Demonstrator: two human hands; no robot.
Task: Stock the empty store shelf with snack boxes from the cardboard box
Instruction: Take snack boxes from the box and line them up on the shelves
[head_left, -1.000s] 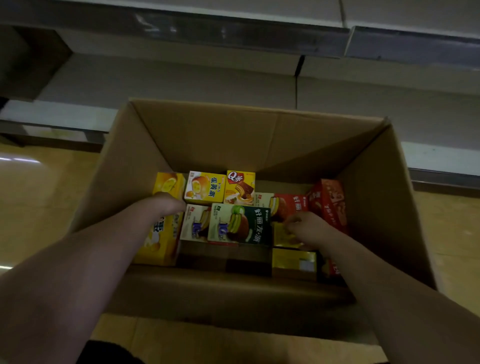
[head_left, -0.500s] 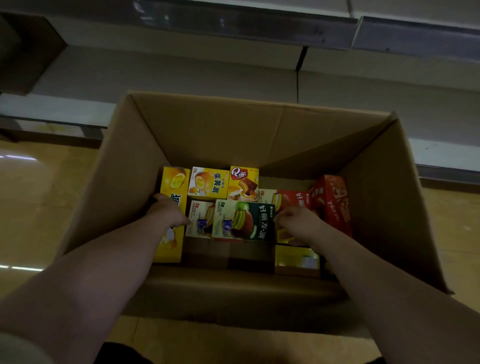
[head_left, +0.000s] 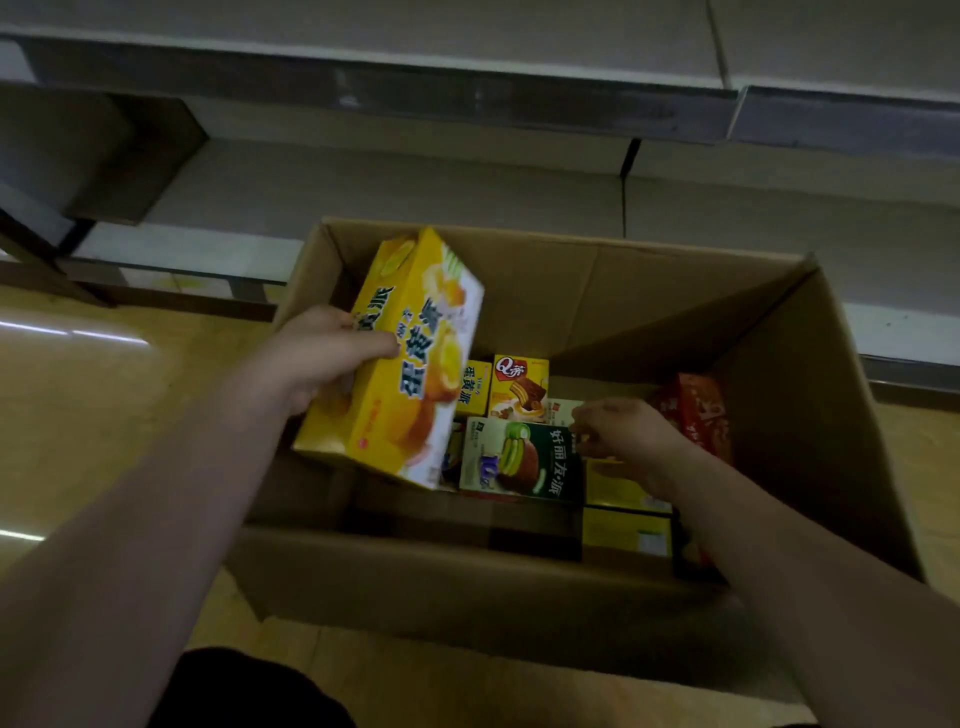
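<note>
Left hand (head_left: 322, 358) grips tilted yellow snack box (head_left: 400, 364) above cardboard box (head_left: 779, 395) | right hand (head_left: 628, 436) fingers curled among boxes, grasp unclear.

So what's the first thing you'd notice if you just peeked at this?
The big yellow snack box, tilted and lifted in the left hand over the cardboard box. Next, the right hand down among the colourful boxes, beside the dark green box. Behind it all, the grey shelf holds nothing.

We note the left hand (head_left: 322, 358) now holds the large yellow snack box (head_left: 400, 364) lifted, tilted, above the cardboard box (head_left: 649, 291).
</note>
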